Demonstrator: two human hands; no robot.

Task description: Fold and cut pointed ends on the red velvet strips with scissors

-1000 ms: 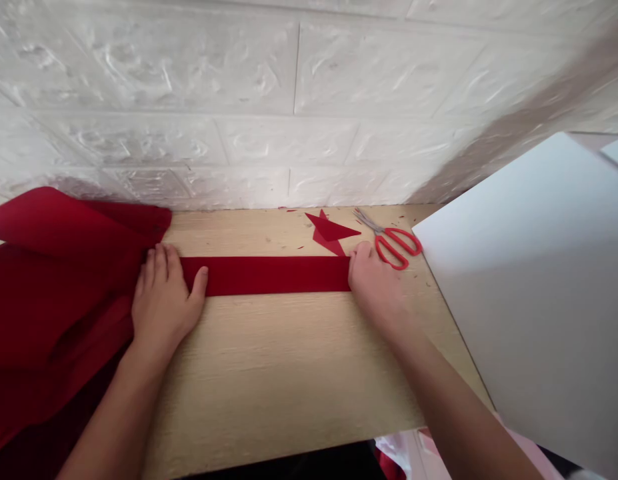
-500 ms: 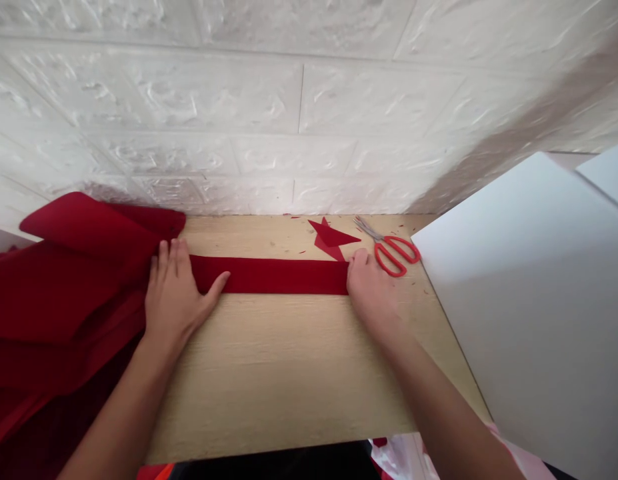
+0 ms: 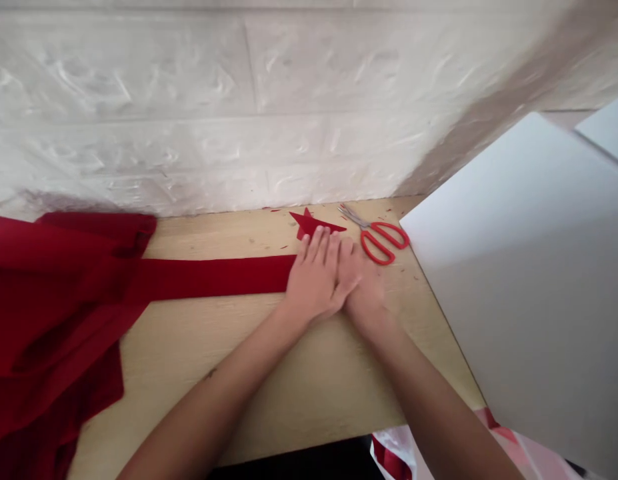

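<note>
A long red fabric strip (image 3: 213,277) lies flat across the wooden table, running left into a heap of red cloth (image 3: 49,300). My left hand (image 3: 313,277) rests flat on the strip's right part, fingers stretched out, right up against the other hand. My right hand (image 3: 361,280) is curled at the strip's right end, its fingers closed on the fabric and partly covered by the left hand. Just beyond the hands lie pointed red fabric scraps (image 3: 319,223). Red-handled scissors (image 3: 376,233) rest beside them, blades toward the wall.
A white textured brick wall (image 3: 189,147) bounds the table's (image 3: 199,340) back edge. On the right stands a large white panel (image 3: 519,267). Small red bits are scattered near the scissors. A white and red plastic bag (image 3: 396,453) shows below the front edge.
My left hand has slid right along the strip, from beside the cloth heap to my right hand. The right hand stays at the strip's end. The view has shifted slightly.
</note>
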